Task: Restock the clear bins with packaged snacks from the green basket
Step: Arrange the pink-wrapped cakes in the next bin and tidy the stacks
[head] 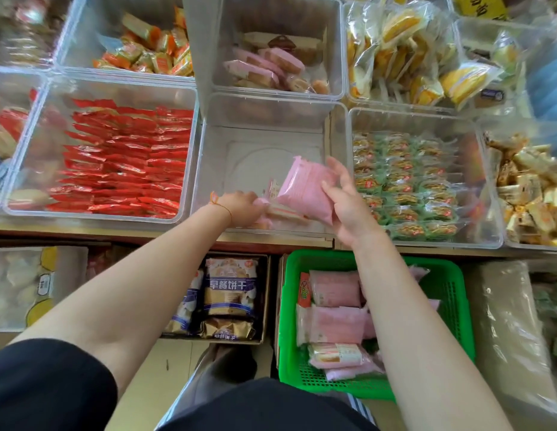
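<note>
A nearly bare clear bin (264,141) stands at the front middle of the shelf. My right hand (348,200) holds a pink packaged snack (305,188) tilted over the bin's front right. My left hand (243,208) reaches into the bin's front edge and grips another pink pack (283,213) lying flat on the bin floor. Below the shelf, under my right forearm, the green basket (451,293) holds several more pink packs (336,318).
Around the middle bin are a bin of red packs (124,160) on the left, green packs (407,181) on the right, and a bin of pink cakes (271,66) behind. A cardboard box of blue-and-gold bags (230,293) sits left of the basket.
</note>
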Motion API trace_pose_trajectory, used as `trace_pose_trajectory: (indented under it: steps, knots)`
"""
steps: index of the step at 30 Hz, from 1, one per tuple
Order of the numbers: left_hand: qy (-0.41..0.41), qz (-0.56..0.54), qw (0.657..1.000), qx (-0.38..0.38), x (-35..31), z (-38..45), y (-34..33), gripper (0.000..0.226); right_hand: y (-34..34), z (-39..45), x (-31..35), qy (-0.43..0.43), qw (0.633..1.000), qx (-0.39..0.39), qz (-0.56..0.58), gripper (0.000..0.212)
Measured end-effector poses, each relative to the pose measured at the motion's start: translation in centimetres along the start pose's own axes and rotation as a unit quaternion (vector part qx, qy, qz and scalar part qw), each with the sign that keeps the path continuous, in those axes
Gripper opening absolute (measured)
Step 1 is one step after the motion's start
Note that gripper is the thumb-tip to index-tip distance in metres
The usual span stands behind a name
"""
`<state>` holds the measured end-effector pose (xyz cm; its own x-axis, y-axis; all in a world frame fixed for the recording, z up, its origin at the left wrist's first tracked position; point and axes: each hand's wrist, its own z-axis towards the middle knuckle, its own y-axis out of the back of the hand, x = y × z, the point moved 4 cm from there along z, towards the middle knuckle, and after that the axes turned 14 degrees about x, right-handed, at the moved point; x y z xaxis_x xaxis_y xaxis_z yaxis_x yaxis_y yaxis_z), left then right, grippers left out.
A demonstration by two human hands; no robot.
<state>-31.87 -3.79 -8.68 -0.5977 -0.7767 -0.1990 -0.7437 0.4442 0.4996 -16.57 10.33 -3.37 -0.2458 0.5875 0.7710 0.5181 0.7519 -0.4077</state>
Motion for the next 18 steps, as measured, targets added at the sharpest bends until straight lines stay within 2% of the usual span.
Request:
trace_pose_trajectory:
  steps: [3,6,7,9,11,15,18]
  knots:
    - [-0.020,-0.029,0.999,0.012,0.2,-0.6,-0.3,0.067,0.5,-0.2,0.4,-0.037,0.982,-0.053,-0.176,0.023]
    - [-0.055,-0.028,0.997,-0.046,0.5,-1.5,-0.4,0.068,0.0,-0.7,1.1,-0.076,0.941,-0.082,-0.320,0.022]
    - [-0.061,-0.019,0.995,-0.075,0.6,-1.8,-0.6,0.064,-0.4,-0.8,1.2,-0.090,0.917,-0.086,-0.380,0.026]
    - [-0.068,0.008,0.991,-0.115,0.7,-2.2,-1.3,0.053,-1.2,-0.7,1.5,-0.126,0.833,-0.097,-0.530,0.034]
    - [-0.071,0.018,0.988,-0.136,1.0,-2.3,-2.0,0.049,-1.9,-0.3,1.7,-0.142,0.761,-0.114,-0.623,0.042]
    - [-0.070,0.011,0.987,-0.147,1.1,-2.2,-2.0,0.053,-2.9,0.5,3.3,-0.161,0.671,-0.154,-0.707,0.040]
    - [-0.071,0.012,0.987,-0.143,1.1,-2.2,-1.9,0.049,-3.8,1.0,3.6,-0.167,0.624,-0.163,-0.746,0.038]
